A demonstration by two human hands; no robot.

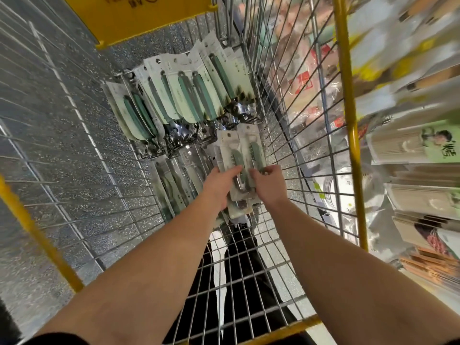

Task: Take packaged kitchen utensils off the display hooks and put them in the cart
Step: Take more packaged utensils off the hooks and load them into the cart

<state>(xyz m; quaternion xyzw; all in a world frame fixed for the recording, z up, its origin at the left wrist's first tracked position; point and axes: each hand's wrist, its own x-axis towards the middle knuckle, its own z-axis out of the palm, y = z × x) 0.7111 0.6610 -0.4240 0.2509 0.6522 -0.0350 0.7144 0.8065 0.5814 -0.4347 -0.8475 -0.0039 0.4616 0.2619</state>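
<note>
I look down into a wire cart (pixel 286 135) with yellow corner posts. Both my hands reach in and hold a small stack of carded utensil packs (pixel 242 150) with green handles, just above the cart floor. My left hand (pixel 220 184) grips the stack's left edge with the fingers laid over the front. At the stack's right edge my right hand (pixel 267 184) pinches the cards. A fanned row of similar green-handled packs (pixel 189 95) lies further in. More packs (pixel 179 175) lie flat to the left of my hands.
A yellow sign panel (pixel 139 16) hangs at the cart's far end. Display shelves with packaged goods (pixel 410 150) stand close on the right, blurred. Speckled grey floor (pixel 49 120) shows through the left mesh. My dark trousers and a white shoe show beneath the cart floor.
</note>
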